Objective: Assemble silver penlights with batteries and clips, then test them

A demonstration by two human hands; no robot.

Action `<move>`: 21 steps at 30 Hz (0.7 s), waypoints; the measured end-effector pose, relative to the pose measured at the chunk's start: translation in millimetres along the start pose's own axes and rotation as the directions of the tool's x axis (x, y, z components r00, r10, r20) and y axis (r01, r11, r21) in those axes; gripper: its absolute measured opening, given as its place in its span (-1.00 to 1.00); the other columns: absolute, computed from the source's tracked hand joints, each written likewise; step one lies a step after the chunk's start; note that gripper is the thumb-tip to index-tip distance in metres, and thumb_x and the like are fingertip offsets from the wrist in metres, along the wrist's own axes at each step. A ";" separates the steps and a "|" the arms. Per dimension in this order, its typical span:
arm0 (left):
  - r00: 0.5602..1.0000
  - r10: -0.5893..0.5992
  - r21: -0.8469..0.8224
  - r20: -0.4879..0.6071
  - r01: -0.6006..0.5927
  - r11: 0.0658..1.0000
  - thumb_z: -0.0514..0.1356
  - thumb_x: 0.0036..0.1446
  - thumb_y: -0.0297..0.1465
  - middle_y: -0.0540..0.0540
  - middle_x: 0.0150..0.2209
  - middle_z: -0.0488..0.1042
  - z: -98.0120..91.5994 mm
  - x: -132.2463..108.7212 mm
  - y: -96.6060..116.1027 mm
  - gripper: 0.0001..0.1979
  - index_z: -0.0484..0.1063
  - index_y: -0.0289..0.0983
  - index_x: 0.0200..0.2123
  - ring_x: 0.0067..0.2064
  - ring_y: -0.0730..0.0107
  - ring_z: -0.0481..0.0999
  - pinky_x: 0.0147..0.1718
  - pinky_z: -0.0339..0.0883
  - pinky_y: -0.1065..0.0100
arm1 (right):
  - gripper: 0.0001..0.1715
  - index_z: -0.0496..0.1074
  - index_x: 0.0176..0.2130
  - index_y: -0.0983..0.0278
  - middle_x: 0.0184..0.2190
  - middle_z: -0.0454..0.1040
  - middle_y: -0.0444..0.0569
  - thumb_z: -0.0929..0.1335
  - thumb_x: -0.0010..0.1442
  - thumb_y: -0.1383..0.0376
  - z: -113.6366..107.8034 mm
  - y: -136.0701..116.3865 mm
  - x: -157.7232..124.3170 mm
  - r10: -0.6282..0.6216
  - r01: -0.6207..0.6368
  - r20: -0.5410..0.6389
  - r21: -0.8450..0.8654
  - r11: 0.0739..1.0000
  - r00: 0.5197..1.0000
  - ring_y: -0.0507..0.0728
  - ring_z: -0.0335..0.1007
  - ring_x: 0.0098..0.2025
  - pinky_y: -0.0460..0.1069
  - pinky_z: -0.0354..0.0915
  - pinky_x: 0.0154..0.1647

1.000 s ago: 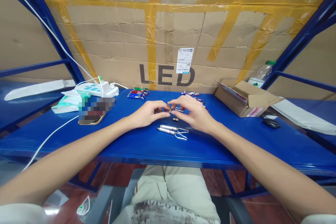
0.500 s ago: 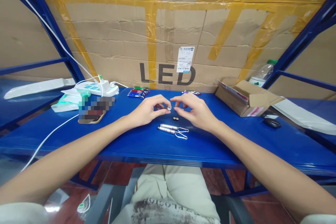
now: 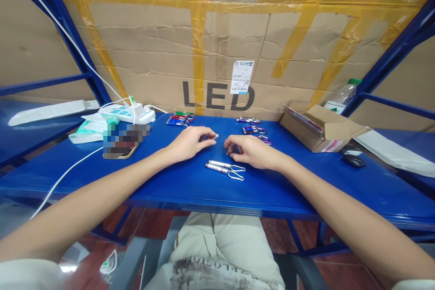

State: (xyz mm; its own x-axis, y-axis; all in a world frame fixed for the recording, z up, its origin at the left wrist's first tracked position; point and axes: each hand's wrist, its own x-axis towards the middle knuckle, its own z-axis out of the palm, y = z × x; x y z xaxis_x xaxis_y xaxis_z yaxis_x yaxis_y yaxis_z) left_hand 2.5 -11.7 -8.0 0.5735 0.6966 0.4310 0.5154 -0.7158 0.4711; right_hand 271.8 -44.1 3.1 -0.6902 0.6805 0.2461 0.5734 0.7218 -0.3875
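Note:
My left hand [image 3: 192, 144] is closed in a pinch on a small silvery piece [image 3: 216, 136], mostly hidden by the fingers. My right hand [image 3: 250, 152] is lower to the right, fingers curled and the fingertips closing on a small round button cell [image 3: 227, 153] at the tabletop. Just in front of the hands lie two silver pen-shaped keychain flashlights [image 3: 218, 168] side by side, their carabiner clips [image 3: 237, 172] pointing right.
Red, green and blue keychain flashlights [image 3: 178, 119] lie behind my left hand, and blue and purple ones [image 3: 252, 130] behind my right. A phone [image 3: 127, 152] and power strip [image 3: 127, 112] are left; an open cardboard box [image 3: 312, 127] and black mouse [image 3: 353, 160] are right.
My right hand has moved down to the button cells on the table, its fingers curling in. My left hand has shifted slightly left and tilted the silvery piece.

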 end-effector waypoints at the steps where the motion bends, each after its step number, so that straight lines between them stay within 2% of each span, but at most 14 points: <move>1: 1.000 0.000 0.000 0.001 0.000 1.000 0.32 0.37 -0.21 -0.10 -0.08 0.71 0.0 0.0 -0.2 -0.76 0.65 -0.22 -0.04 -0.14 0.23 0.64 -0.13 0.39 0.28 | -0.65 0.50 -0.04 0.19 -0.20 0.67 -0.10 0.42 0.22 0.52 -0.1 0.1 0.1 0.003 -0.003 -0.001 0.007 1.000 1.000 0.12 0.57 -0.24 -0.01 0.35 -0.18; 3: 1.000 0.005 -0.011 0.003 -0.005 1.000 0.31 0.38 -0.20 -0.10 -0.08 0.71 0.0 -0.1 0.4 -0.75 0.65 -0.22 -0.04 -0.12 0.22 0.64 -0.12 0.40 0.28 | -0.66 0.50 -0.05 0.19 -0.23 0.67 -0.11 0.42 0.22 0.51 -0.4 0.9 0.4 0.012 -0.012 -0.019 -0.001 1.000 1.000 0.13 0.57 -0.23 -0.01 0.34 -0.18; 6: 0.999 0.026 -0.033 0.033 -0.025 0.999 0.32 0.39 -0.21 -0.10 -0.07 0.70 -0.5 -0.9 3.3 -0.75 0.64 -0.22 -0.01 -0.09 0.21 0.64 -0.07 0.41 0.27 | -0.71 0.50 -0.02 0.20 -0.20 0.67 -0.09 0.43 0.26 0.45 -1.0 1.2 0.8 0.007 -0.008 -0.108 -0.012 1.000 0.994 0.13 0.53 -0.25 0.01 0.32 -0.17; 12: 0.978 0.161 0.016 0.131 -0.165 0.986 0.27 0.45 -0.19 -0.14 -0.04 0.68 -2.6 -3.3 10.0 -0.72 0.65 -0.21 0.04 -0.05 0.18 0.65 0.00 0.39 0.24 | -0.70 0.49 0.09 0.18 -0.11 0.64 -0.02 0.40 0.36 0.33 -0.1 -8.2 0.8 -0.075 0.096 -0.322 0.051 0.994 0.944 0.14 0.46 -0.25 0.05 0.38 -0.15; 16: 0.972 0.195 0.012 0.134 -0.198 0.980 0.24 0.47 -0.19 -0.14 -0.02 0.68 -3.6 -4.2 14.5 -0.73 0.65 -0.20 0.04 -0.02 0.17 0.64 0.04 0.37 0.22 | -0.71 0.50 0.10 0.15 -0.09 0.65 0.00 0.39 0.40 0.30 1.0 -14.8 0.0 -0.109 0.136 -0.349 0.056 0.989 0.931 0.18 0.47 -0.20 0.08 0.40 -0.12; 21: 0.975 0.192 -0.018 0.111 -0.191 0.981 0.24 0.47 -0.17 -0.13 -0.03 0.67 -4.0 -4.2 17.3 -0.72 0.65 -0.19 0.03 -0.03 0.17 0.64 0.04 0.38 0.22 | -0.75 0.51 0.09 0.15 -0.07 0.66 0.00 0.39 0.42 0.29 -0.3 -15.6 -0.4 -0.108 0.141 -0.340 0.075 0.987 0.934 0.17 0.47 -0.24 0.10 0.42 -0.12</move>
State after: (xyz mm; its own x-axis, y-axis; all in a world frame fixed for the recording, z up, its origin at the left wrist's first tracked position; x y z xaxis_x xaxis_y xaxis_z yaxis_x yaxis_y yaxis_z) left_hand 6.5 -26.8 1.4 0.7291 0.5365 0.4249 0.3847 -0.8348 0.3939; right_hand 263.3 -55.6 9.3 -0.5566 0.6011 0.5735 0.4358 0.7989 -0.4145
